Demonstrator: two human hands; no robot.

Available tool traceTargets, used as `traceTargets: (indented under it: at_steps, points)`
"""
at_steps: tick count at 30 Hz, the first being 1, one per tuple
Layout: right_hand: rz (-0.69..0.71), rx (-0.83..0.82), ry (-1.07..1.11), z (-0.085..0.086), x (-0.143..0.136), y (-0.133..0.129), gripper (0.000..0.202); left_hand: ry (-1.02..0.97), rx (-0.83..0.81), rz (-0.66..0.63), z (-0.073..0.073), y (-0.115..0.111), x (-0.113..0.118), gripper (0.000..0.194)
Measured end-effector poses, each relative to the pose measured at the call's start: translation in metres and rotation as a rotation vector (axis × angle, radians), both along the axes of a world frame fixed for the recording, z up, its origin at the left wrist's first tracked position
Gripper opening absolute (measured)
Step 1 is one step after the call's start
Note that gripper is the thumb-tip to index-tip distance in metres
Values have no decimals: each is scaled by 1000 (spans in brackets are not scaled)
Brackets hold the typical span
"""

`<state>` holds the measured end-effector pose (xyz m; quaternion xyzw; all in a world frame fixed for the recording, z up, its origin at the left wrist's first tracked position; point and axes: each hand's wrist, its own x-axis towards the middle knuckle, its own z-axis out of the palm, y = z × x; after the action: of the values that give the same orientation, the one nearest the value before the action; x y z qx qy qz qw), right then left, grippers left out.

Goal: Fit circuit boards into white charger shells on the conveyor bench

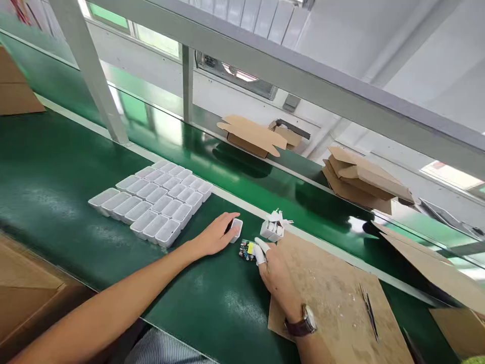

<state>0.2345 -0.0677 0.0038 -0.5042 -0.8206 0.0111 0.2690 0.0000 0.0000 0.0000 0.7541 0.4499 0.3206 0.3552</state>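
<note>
At the near side of the green table (227,308), a brown rectangular board (322,293) lies flat, and on it there is a pair of slim metal tweezers (369,311). The right hand (278,273), with white covers on the thumb and a finger, is closed narrowly on the edge of a small circuit board with a yellow part (246,250), just above or on the table; I cannot tell if it touches. Close beside it, the left hand (215,235) holds an open white plastic casing (237,230) between thumb and fingers.

The step in hand seems to be the handling of one circuit board and one casing together, which are near but apart. To join them, in my judgement, would call for a steady casing with its opening kept free, and for the circuit board lined up well, without pressing its parts.

A little farther, white casings with white pieces on top (272,231) stand near the brown board, and many open white casings (138,210) lie in close rows. Farthest are folded brown cardboard boxes (359,174).
</note>
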Motion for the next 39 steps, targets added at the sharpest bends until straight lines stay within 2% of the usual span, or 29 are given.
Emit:
traceTargets:
  at_steps: [4, 9, 12, 14, 16, 21, 26, 29, 34, 36, 39]
  points:
    - [-9, -26, 53, 6, 6, -5, 33, -25, -4, -8, -5, -3, 3, 53]
    - [76, -117, -20, 4, 12, -3, 50, -67, -64, -17, -7, -2, 0, 56]
    - [99, -159, -39, 2, 16, 2, 56, -78, -135, -48, -7, -1, -5, 74]
    - [97, -172, -35, 2, 16, 4, 54, -77, -166, -68, -6, 0, -8, 92]
    - [87, -154, -18, 1, 15, 3, 50, -70, -170, -97, -6, 1, -11, 100]
    - [78, -57, 56, -1, 15, -6, 50, -50, -123, -134, -9, 1, -14, 95]
    - [92, 60, -3, -4, 18, -10, 51, -95, -68, -167, -9, 0, -11, 89]
    - [100, 65, -32, -6, 16, -11, 55, -62, -11, -98, -10, -2, -5, 85]
    - [100, 40, -25, -8, 16, -10, 57, 110, 54, 63, -11, -9, 7, 81]
    - [103, 40, -7, -8, 17, -9, 56, 149, 15, 45, -8, -11, 8, 84]
    - [109, 42, 25, -9, 20, -7, 55, 137, -42, -47, -2, -11, 5, 98]
